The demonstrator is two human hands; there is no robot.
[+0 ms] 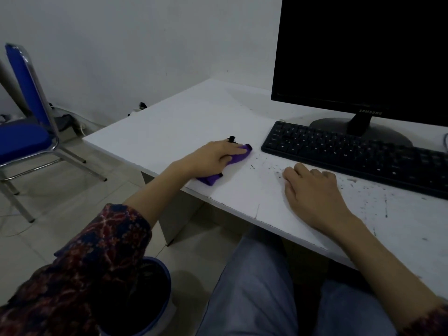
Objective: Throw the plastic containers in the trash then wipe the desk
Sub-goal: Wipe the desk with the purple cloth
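Note:
My left hand (pixel 213 155) lies on a purple cloth (pixel 238 157) near the front left of the white desk (pixel 169 124), with the thumb curled along the cloth's side. Purple ends of the cloth stick out past my fingertips and under my wrist. My right hand (pixel 312 187) rests flat on the desk in front of the keyboard, fingers loosely bent, holding nothing. Dark specks and smudges cover the desk between my hands and to the right. A blue-rimmed trash bin (pixel 155 287) with a dark inside stands on the floor under my left arm. No plastic containers are in view.
A black keyboard (pixel 358 156) and a black monitor (pixel 363 52) on its stand fill the right back of the desk. A blue chair (pixel 24 132) with a metal frame stands on the tiled floor to the left. Cables lie by the wall.

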